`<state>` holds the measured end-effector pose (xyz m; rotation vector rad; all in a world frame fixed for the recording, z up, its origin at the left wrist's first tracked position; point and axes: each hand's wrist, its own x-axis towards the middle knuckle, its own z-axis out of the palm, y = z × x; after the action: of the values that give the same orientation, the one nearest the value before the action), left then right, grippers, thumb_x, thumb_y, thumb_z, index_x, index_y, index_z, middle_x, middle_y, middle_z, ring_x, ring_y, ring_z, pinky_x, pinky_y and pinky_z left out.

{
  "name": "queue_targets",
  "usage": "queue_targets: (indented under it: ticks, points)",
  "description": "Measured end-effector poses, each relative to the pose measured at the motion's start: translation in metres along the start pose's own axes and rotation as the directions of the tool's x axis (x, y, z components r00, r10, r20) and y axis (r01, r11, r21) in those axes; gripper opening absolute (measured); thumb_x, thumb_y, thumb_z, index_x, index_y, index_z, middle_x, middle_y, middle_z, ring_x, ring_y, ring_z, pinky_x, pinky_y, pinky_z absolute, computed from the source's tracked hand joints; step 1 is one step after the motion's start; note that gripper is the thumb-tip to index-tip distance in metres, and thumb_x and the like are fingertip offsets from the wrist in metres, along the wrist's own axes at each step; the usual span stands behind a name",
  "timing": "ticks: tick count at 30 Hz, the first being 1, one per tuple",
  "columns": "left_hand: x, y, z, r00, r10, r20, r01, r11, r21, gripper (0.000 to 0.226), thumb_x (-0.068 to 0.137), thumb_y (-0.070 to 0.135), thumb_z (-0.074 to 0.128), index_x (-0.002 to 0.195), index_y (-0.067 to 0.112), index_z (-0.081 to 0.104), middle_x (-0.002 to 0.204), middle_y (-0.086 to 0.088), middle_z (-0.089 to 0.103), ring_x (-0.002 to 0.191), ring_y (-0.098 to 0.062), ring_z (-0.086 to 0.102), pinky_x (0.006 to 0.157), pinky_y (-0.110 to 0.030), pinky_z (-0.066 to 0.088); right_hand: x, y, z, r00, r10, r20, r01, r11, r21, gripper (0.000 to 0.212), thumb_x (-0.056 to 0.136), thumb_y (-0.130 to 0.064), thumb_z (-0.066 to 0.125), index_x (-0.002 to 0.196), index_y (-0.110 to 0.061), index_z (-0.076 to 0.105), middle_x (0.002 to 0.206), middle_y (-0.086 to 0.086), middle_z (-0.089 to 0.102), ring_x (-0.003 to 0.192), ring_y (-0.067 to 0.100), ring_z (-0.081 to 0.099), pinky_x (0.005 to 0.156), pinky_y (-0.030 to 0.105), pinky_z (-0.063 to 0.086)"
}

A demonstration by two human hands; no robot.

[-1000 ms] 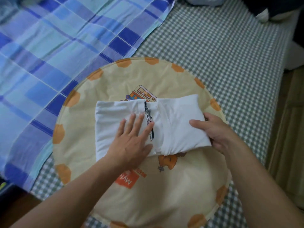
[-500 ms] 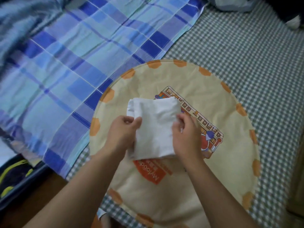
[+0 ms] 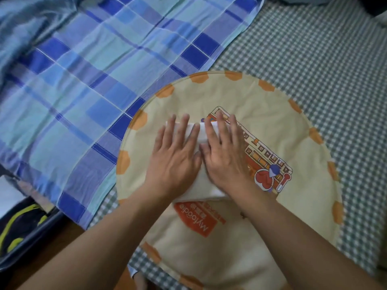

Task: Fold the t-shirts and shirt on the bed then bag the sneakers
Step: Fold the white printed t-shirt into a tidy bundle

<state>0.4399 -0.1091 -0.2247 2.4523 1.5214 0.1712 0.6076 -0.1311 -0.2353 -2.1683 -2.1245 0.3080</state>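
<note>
A white t-shirt [image 3: 201,133], folded into a small packet, lies on a round cream cushion [image 3: 282,126] with orange spots and a cartoon print. My left hand [image 3: 174,155] presses flat on the packet's left half with straight, spread fingers. My right hand [image 3: 225,151] lies flat on its right half, fingers straight. Both hands cover most of the t-shirt; only a strip between them and its near edge [image 3: 201,190] show. No sneakers can be made out for certain.
A blue plaid sheet [image 3: 88,80] covers the bed's left side. Green-white gingham bedding [image 3: 324,49] lies to the right and behind. At the lower left, below the bed edge, sits a dark item with yellow stripes [image 3: 18,229].
The t-shirt went from a wide fold to a narrow packet. My hands, which pinched its sides half a second ago, now lie flat on top of it.
</note>
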Motion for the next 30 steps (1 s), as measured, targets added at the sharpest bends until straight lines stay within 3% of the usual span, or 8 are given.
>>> queue_targets:
  ticks: [6, 9, 11, 15, 17, 21, 25, 30]
  points:
    - [0.004, -0.006, 0.025, 0.958, -0.115, 0.261, 0.077, 0.986, 0.15, 0.077, 0.1, 0.063, 0.019, 0.163, 0.02, 0.005, 0.171, -0.005, 0.002, 0.157, -0.027, -0.007, 0.125, -0.052, -0.003, 0.018, 0.033, 0.018, 0.932, 0.322, 0.167, -0.341, 0.935, 0.095, 0.074, 0.101, -0.06, 0.029, 0.162, -0.025, 0.007, 0.169, 0.01, 0.002, 0.155, 0.031, -0.001, 0.125, 0.046, -0.001]
    - [0.037, 0.0, -0.006, 0.962, -0.031, 0.272, -0.034, 0.973, 0.23, 0.073, 0.094, 0.062, 0.027, 0.149, 0.016, 0.034, 0.156, -0.012, 0.038, 0.149, -0.031, 0.025, 0.123, -0.054, 0.007, -0.019, 0.024, -0.01, 0.748, 0.659, 0.078, -0.621, 0.654, 0.432, 0.071, 0.095, -0.051, 0.046, 0.152, -0.009, 0.037, 0.151, 0.02, 0.042, 0.141, 0.035, 0.035, 0.117, 0.043, 0.022]
    - [0.068, 0.001, -0.019, 0.956, 0.094, 0.278, -0.148, 0.972, 0.182, 0.066, 0.093, 0.064, 0.036, 0.14, 0.018, 0.042, 0.136, -0.008, 0.054, 0.13, -0.03, 0.048, 0.11, -0.048, 0.033, -0.061, 0.005, -0.022, 0.615, 0.753, 0.235, -0.736, 0.442, 0.513, 0.064, 0.088, -0.061, 0.047, 0.13, -0.014, 0.058, 0.125, 0.01, 0.061, 0.123, 0.033, 0.051, 0.106, 0.044, 0.037]
    - [0.109, 0.008, -0.024, 0.84, 0.016, 0.542, -0.117, 0.981, 0.153, 0.066, 0.091, 0.068, 0.051, 0.137, 0.021, 0.044, 0.126, -0.009, 0.059, 0.113, -0.033, 0.059, 0.083, -0.038, 0.043, -0.091, -0.015, -0.033, 0.472, 0.634, 0.613, -0.824, 0.07, 0.562, 0.034, 0.082, -0.046, 0.074, 0.101, -0.018, 0.07, 0.086, -0.011, 0.062, 0.088, 0.013, 0.062, 0.087, 0.032, 0.049]
    - [0.107, 0.01, -0.026, 0.77, -0.111, 0.629, 0.001, 0.985, 0.173, 0.058, 0.091, 0.067, 0.055, 0.122, 0.018, 0.055, 0.115, -0.009, 0.064, 0.102, -0.032, 0.061, 0.079, -0.034, 0.042, -0.077, 0.001, -0.031, 0.442, 0.555, 0.705, -0.805, -0.101, 0.584, 0.049, 0.064, -0.041, 0.082, 0.104, -0.014, 0.073, 0.088, -0.005, 0.074, 0.085, 0.016, 0.07, 0.087, 0.037, 0.057]
    - [0.041, 0.004, -0.03, 0.665, -0.379, 0.643, 0.469, 0.882, 0.035, 0.051, 0.094, 0.062, 0.052, 0.081, 0.014, 0.056, 0.078, -0.005, 0.057, 0.083, -0.031, 0.059, 0.068, -0.034, 0.04, -0.052, 0.04, -0.031, 0.529, 0.702, 0.476, -0.718, 0.073, 0.692, 0.039, 0.072, -0.048, 0.069, 0.104, -0.026, 0.066, 0.097, -0.013, 0.074, 0.096, 0.016, 0.07, 0.095, 0.047, 0.054]
    - [-0.033, 0.034, -0.023, 0.766, -0.586, 0.266, 0.642, 0.718, -0.267, 0.036, 0.1, 0.05, 0.047, 0.107, 0.015, 0.053, 0.109, -0.01, 0.059, 0.105, -0.037, 0.058, 0.081, -0.044, 0.045, -0.069, 0.03, -0.032, 0.575, 0.682, 0.451, -0.742, 0.203, 0.639, 0.046, 0.076, -0.06, 0.065, 0.111, -0.032, 0.054, 0.105, -0.014, 0.069, 0.105, 0.019, 0.065, 0.099, 0.048, 0.049]
    - [-0.028, 0.051, -0.007, 0.646, -0.606, 0.465, 0.76, 0.565, -0.32, 0.049, 0.094, 0.057, 0.056, 0.114, 0.013, 0.05, 0.114, -0.013, 0.067, 0.106, -0.038, 0.064, 0.081, -0.041, 0.047, -0.086, 0.016, -0.036, 0.481, 0.621, 0.619, -0.755, -0.065, 0.652, 0.038, 0.088, -0.035, 0.076, 0.117, -0.015, 0.062, 0.107, 0.0, 0.072, 0.096, 0.021, 0.07, 0.085, 0.039, 0.059]
